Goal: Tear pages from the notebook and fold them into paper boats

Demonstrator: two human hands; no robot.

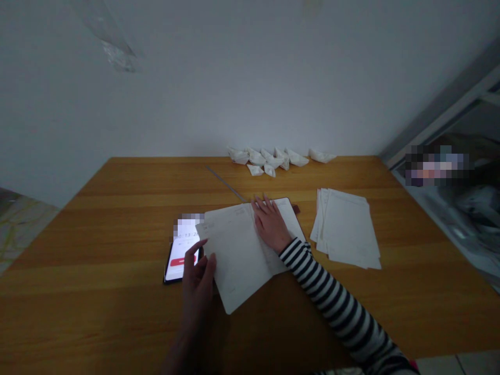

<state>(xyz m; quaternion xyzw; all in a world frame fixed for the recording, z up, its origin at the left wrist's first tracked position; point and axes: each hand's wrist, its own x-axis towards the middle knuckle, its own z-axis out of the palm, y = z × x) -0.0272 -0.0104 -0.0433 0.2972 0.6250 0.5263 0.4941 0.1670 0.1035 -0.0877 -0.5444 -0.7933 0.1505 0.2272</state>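
Observation:
An open notebook with off-white pages lies in the middle of the wooden table, its left leaf raised and tilted. At that leaf's left edge is my left hand, with thumb and index finger closed on the page. My right hand, in a black-and-white striped sleeve, rests flat with fingers stretched out across the notebook near its fold, pressing on the right side. A phone showing a running timer lies just left of the notebook, partly covered by my left hand and the leaf.
Several folded paper boats stand along the wall at the back. To the right lies a stack of loose paper sheets. A thin grey ruler-like strip reaches behind the notebook. Shelving with blurred items is at far right.

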